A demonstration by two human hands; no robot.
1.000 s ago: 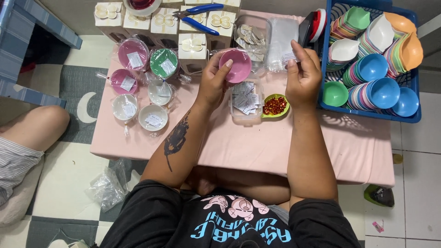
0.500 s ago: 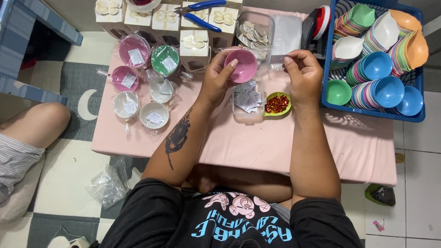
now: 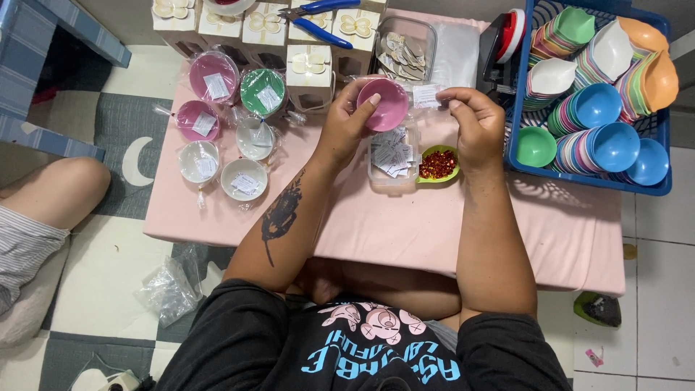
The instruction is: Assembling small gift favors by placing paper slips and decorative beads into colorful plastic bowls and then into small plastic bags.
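Bowl: pink bowl (image 3: 384, 103) held tilted above the tabletop (image 3: 405, 224), over a clear tray (image 3: 392, 156) of paper slips.
Left hand (image 3: 346, 123): closed on the bowl, thumb on its rim.
Right hand (image 3: 472, 123): fingertips pinched on a small white slip (image 3: 427, 95) beside the bowl.
Nearby: green dish (image 3: 438, 164) of red beads under the right hand; blue basket (image 3: 655, 185) of bowls at right.
Risk: the slip may slide out of the tilted bowl; a lowered right wrist could knock the dish and scatter beads.
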